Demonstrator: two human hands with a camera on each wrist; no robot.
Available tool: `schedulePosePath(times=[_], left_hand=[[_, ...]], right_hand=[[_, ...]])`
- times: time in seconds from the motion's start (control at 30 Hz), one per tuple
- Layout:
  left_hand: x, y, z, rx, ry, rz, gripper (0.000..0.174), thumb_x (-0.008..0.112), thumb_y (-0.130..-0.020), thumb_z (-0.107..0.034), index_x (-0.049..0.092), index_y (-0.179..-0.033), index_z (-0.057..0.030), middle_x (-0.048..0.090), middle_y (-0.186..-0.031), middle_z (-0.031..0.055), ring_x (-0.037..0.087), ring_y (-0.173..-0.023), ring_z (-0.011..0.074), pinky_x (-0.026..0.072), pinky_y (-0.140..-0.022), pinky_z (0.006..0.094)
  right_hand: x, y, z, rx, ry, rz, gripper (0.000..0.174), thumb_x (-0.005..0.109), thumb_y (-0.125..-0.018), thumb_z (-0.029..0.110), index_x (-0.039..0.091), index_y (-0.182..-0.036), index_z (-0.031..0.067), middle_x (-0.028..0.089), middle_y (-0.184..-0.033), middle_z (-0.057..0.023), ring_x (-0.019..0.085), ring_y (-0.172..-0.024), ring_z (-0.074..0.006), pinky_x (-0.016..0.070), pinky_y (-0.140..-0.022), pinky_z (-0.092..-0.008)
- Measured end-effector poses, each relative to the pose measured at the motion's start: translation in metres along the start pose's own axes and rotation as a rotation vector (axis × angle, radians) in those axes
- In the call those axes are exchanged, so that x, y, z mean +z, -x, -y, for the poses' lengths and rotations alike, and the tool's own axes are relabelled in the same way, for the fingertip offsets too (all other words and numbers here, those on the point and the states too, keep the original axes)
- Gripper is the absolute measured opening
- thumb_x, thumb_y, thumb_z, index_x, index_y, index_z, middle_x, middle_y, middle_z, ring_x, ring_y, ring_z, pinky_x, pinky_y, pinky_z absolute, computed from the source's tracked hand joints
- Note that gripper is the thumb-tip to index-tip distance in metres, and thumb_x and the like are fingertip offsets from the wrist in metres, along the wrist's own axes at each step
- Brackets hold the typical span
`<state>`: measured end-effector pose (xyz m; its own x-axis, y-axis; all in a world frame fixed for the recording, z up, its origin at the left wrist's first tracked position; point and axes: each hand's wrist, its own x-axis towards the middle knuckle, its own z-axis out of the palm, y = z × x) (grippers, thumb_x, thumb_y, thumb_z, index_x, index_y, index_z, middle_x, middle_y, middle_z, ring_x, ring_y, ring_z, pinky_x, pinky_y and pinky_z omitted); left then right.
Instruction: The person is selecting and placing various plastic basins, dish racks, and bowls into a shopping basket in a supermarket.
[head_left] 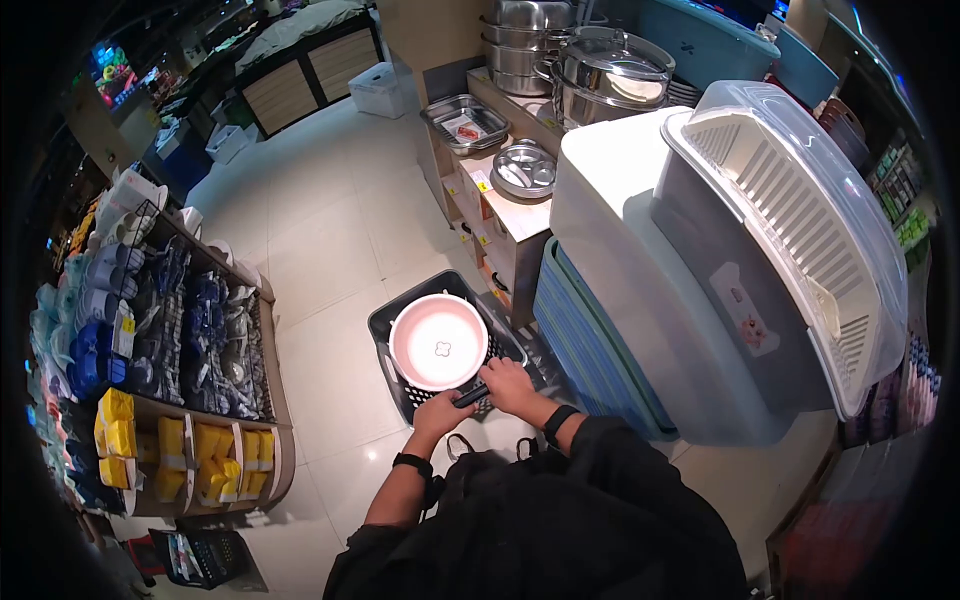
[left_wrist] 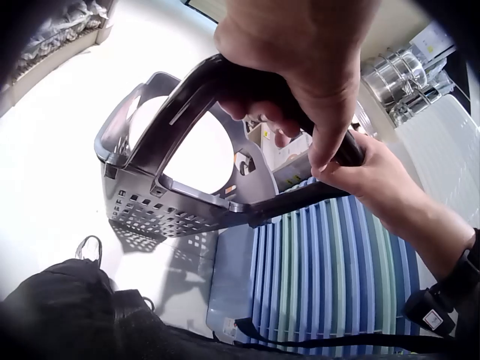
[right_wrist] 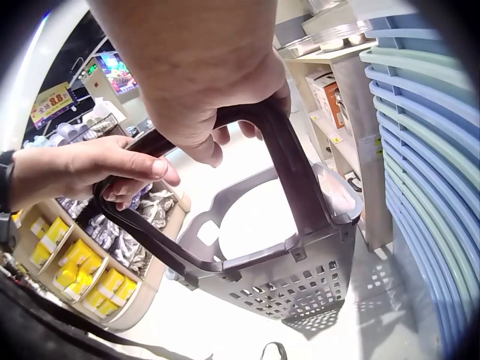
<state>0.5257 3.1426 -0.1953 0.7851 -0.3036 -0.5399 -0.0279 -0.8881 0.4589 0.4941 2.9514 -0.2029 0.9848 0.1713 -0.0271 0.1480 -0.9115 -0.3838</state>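
Note:
A dark grey perforated shopping basket is held by its black handle above the floor, with a pink round basin inside it. The left hand grips one end of the handle and the right hand grips the other. In the left wrist view the left hand curls over the handle, the right hand beside it. The right wrist view has the right hand wrapped over the handle, the left hand on its other side.
Stacked blue and green plastic tubs, large storage boxes and a dish rack stand close on the right. Steel pots and trays top a wooden shelf. At left is a display shelf with yellow packets. Tiled floor stretches ahead.

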Motion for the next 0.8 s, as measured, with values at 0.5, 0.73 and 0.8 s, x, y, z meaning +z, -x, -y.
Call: schedulePosePath(times=[0.5,0.73,0.8], left_hand=[[-0.076,-0.086,0.025,0.162,-0.039,0.032,0.062,0.069,-0.070,-0.060,0.069,-0.106,-0.0107,0.072,-0.092,0.0138,0.069,-0.090,0.0290,0.0520,-0.081,0.0386],[-0.093,-0.126,0.034,0.187,-0.065,0.035,0.062,0.069,-0.072,-0.059,0.068,-0.111,-0.0102,0.072,-0.096,0.0150,0.069,-0.092,0.0305,0.0521,-0.082,0.0395],[-0.088,-0.143,0.029,0.199,-0.111,0.051,0.063,0.070,-0.072,-0.059,0.068,-0.111,-0.0102,0.072,-0.096,0.0150,0.069,-0.092,0.0295,0.0521,-0.081,0.0393]], right_hand=[[-0.009,-0.042,0.047,0.426,-0.193,-0.127,0.069,0.069,-0.082,0.025,0.039,-0.142,0.0101,0.031,-0.149,-0.0238,0.030,-0.138,-0.0406,0.0343,-0.108,-0.0518],[-0.020,0.087,0.013,0.770,-0.327,-0.284,0.063,0.063,-0.086,0.034,0.044,-0.138,0.0034,0.036,-0.146,-0.0241,0.035,-0.135,-0.0404,0.0331,-0.110,-0.0446],[-0.025,0.118,-0.003,0.842,-0.308,-0.355,0.059,0.064,-0.086,0.033,0.047,-0.135,0.0033,0.042,-0.142,-0.0229,0.039,-0.132,-0.0391,0.0353,-0.108,-0.0436]])
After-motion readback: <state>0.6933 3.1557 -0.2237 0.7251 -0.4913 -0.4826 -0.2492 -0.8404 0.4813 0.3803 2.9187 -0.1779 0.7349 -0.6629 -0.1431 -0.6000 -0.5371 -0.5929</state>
